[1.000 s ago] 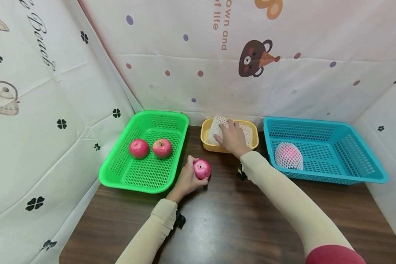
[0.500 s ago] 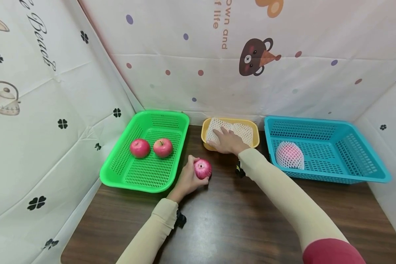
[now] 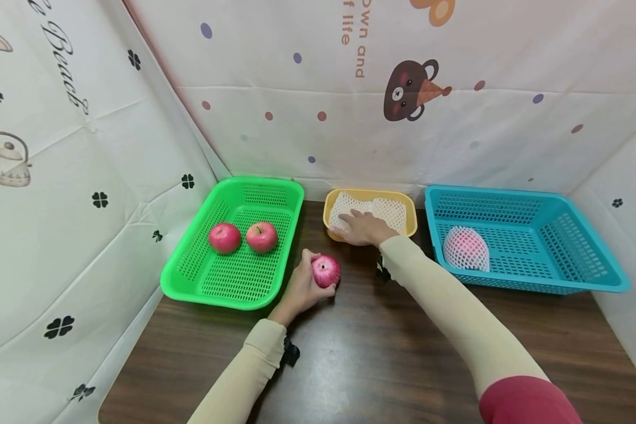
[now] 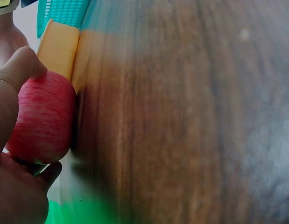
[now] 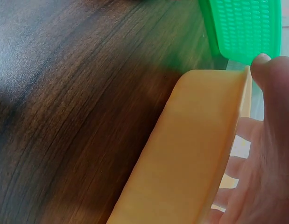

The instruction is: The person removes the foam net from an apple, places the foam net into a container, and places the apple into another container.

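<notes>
My left hand (image 3: 303,284) grips a red apple (image 3: 326,271) on the dark table, thumb and fingers on opposite sides of it. In the left wrist view the streaked side of that apple (image 4: 44,116) shows, with the thumb on its upper edge. My right hand (image 3: 364,228) reaches over the near rim of a small yellow basket (image 3: 413,227). Its spread fingers lie over the white foam fruit nets (image 3: 389,212) in there. The right wrist view has the fingers inside the basket wall (image 5: 181,140) and the thumb close to the rim; the fingertips are partly hidden.
At the left, a green basket (image 3: 219,301) bears two apples (image 3: 224,238). A blue basket (image 3: 540,284) at the right holds one apple in a foam net (image 3: 466,249). Behind the baskets hangs a printed white cloth (image 3: 275,141). The brown wooden table (image 3: 371,353) spreads out in front.
My right hand has come down and slightly toward me, and the left foam net, raised a second ago, now lies lower in the yellow basket. The left hand and its apple stay put.
</notes>
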The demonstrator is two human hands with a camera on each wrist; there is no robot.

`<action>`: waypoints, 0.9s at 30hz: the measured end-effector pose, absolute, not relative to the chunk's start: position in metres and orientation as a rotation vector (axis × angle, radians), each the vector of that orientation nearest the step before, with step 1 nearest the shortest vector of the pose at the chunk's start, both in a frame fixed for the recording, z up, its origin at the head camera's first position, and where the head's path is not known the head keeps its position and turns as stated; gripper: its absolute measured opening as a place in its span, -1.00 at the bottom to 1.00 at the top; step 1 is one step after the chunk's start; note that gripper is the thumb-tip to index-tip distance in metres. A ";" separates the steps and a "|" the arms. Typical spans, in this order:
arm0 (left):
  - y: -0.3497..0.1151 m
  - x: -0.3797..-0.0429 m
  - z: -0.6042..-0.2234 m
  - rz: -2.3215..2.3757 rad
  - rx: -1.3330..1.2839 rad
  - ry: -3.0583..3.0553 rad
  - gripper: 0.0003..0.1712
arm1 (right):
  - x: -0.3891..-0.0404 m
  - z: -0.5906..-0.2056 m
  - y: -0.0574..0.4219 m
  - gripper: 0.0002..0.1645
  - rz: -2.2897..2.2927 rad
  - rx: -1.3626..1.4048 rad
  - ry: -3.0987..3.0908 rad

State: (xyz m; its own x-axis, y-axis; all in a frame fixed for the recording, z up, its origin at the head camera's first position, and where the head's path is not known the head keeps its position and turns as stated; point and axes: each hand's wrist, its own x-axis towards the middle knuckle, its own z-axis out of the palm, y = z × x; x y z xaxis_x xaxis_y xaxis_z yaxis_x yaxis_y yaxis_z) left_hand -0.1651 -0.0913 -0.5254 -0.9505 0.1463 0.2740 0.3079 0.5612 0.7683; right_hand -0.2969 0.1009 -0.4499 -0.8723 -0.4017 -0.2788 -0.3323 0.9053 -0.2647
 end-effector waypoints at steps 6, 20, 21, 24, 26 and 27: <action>-0.091 -0.164 -0.525 -1.336 -0.392 -2.622 -0.12 | -0.297 -0.450 0.099 -0.02 -0.284 -0.562 2.733; -0.087 -0.158 -0.501 -1.093 -0.369 -2.766 -0.07 | -0.299 -0.451 0.101 -0.03 -0.270 -0.599 2.760; -0.086 -0.158 -0.498 -1.055 -0.365 -2.783 -0.09 | -0.299 -0.451 0.101 -0.03 -0.269 -0.598 2.758; -0.085 -0.157 -0.489 -0.925 -0.356 -2.850 -0.15 | -0.300 -0.451 0.101 -0.03 -0.270 -0.602 2.758; -0.084 -0.159 -0.482 -0.837 -0.352 -2.903 -0.15 | -0.300 -0.451 0.102 -0.03 -0.272 -0.610 2.760; -0.084 -0.161 -0.480 -0.796 -0.351 -2.929 -0.14 | -0.300 -0.452 0.102 -0.03 -0.275 -0.611 2.762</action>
State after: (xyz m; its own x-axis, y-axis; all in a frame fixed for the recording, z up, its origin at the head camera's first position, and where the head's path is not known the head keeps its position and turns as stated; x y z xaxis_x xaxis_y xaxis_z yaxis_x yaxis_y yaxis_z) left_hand -0.1607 -0.0839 -0.4795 -0.9699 0.1974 0.1423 0.2423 0.8381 0.4888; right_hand -0.3001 0.1019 -0.4516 -0.8650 -0.4374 -0.2458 -0.3802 0.8911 -0.2475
